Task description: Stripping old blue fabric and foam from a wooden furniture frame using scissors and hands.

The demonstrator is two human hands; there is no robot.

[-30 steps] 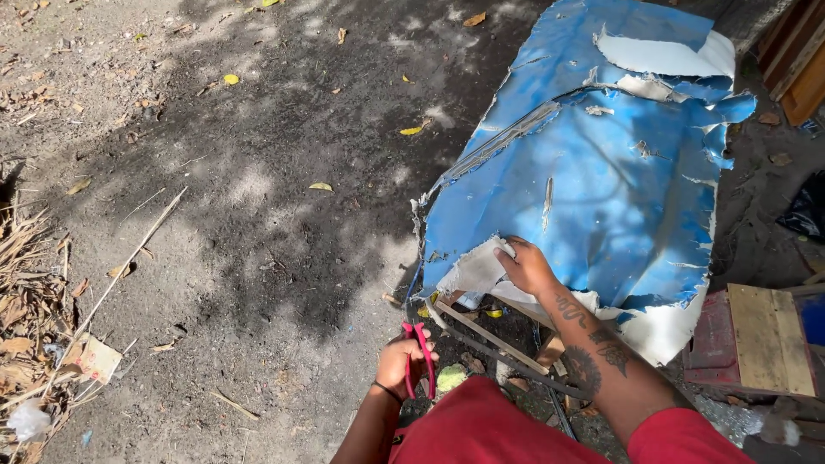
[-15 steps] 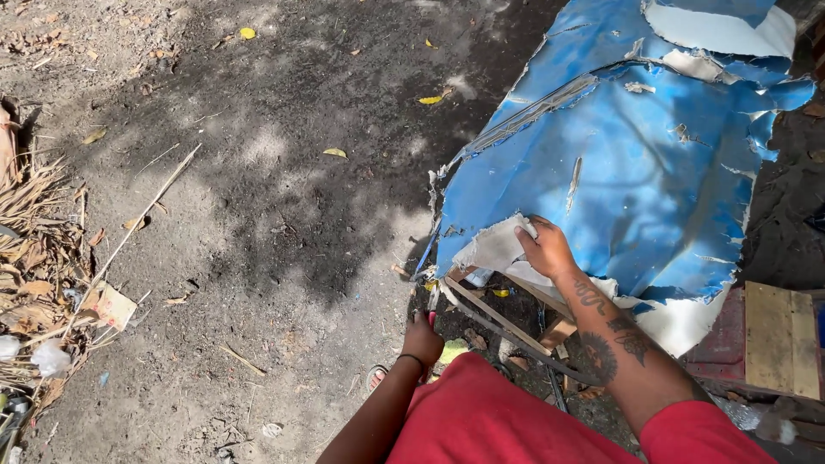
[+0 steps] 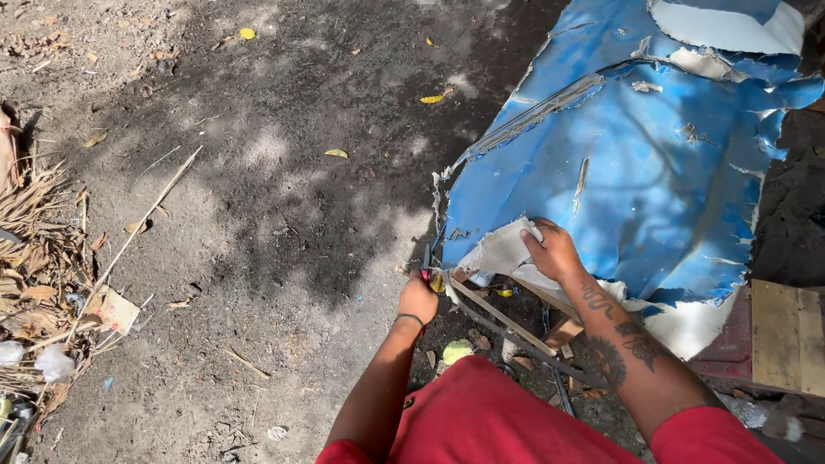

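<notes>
Left hand: the left hand [image 3: 418, 297] is closed around red-handled pliers [image 3: 426, 266], only the tip of the handles and a dark nose showing above the knuckles; the nose is right at the torn lower-left corner of the sheet
Right hand: the right hand [image 3: 554, 252] presses flat on the pale underside flap [image 3: 498, 249], fingers curled over its edge and pinning it down; it holds no tool
Sheet: a big, ragged blue sheet [image 3: 636, 172] lies draped over a low frame, blue face up, white backing showing where it is torn; the corner being worked is at its near-left edge, between the two hands
Frame: thin wooden slats [image 3: 503, 320] run under the flap, just beside the pliers
Doing it well: I judge the bite should be taken close to the edge and square to it, so the ragged material does not rip further; the right hand is best kept near the bite so the sheet stays taut; fingers are safest clear of the sharp torn rim
Surroundings: bare dirt ground [image 3: 258, 198] with fallen leaves; dry stalks at the left; a wooden board [image 3: 786, 335] at the right
</notes>
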